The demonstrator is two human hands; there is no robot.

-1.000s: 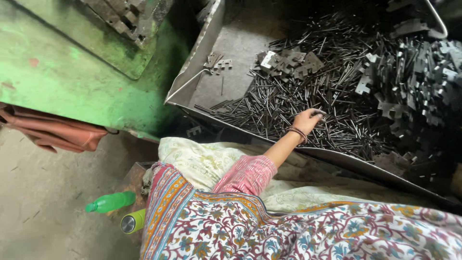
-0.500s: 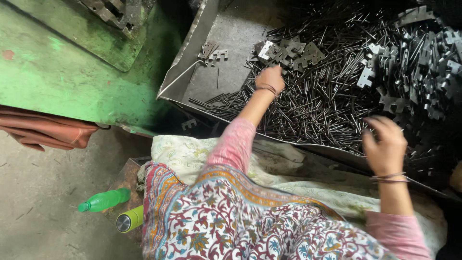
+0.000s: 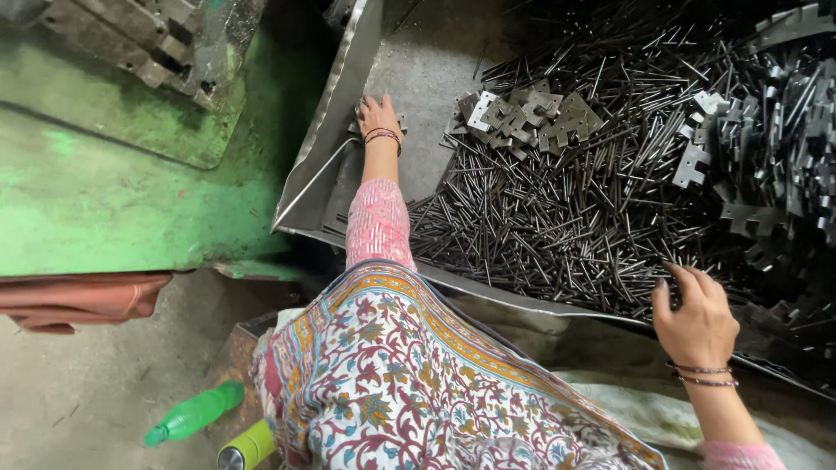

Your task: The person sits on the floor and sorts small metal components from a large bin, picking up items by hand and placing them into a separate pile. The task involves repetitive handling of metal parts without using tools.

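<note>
Left hand: the left hand (image 3: 380, 115) lies palm down at the far left corner of the dented grey sheet-metal tray (image 3: 348, 96), fingers loosely spread over a few small notched flat metal plates (image 3: 359, 127) that lie under and just beside it; whether it pinches one cannot be told.
Left arm: stretched straight ahead from the pink sleeve (image 3: 377, 224), thread bangles at the wrist.
Right hand: the right hand (image 3: 693, 315) hovers at the tray's near rim, fingers open and curled, tips at the edge of the heap of thin dark steel pins (image 3: 557, 218); nothing held.
Other plates: a pile of pale stamped notched plates (image 3: 522, 117) sits on the pins, well apart from both hands.
Surroundings: green painted machine bed (image 3: 113, 200); green plastic bottle (image 3: 193, 412) on the floor.
</note>
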